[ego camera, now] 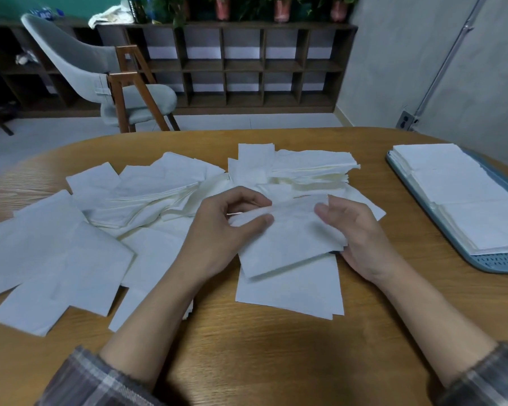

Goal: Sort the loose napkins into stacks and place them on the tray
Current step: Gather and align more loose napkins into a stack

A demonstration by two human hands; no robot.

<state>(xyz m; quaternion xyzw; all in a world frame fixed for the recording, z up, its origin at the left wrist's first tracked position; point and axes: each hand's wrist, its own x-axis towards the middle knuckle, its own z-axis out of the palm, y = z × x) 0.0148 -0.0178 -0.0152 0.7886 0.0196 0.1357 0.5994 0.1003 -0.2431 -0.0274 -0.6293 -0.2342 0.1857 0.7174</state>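
Forearms forward, the left hand (223,232) pinches and the right hand (361,238) grips a napkin stack (291,244).

A blue-grey plastic tray (499,263) sits at the right end of the rounded wooden table (276,347), neat stacks of white napkins (458,194) lined along it. Just left of the tray, the person holds a small stack of white paper napkins (291,244) between both hands: the left hand (223,230) pinches its far corner, the right hand (355,230) cups its tray-side edge. Farther from the tray, loose white napkins (100,230) lie scattered and overlapping. Beyond them stands a grey chair with wooden legs (79,63).
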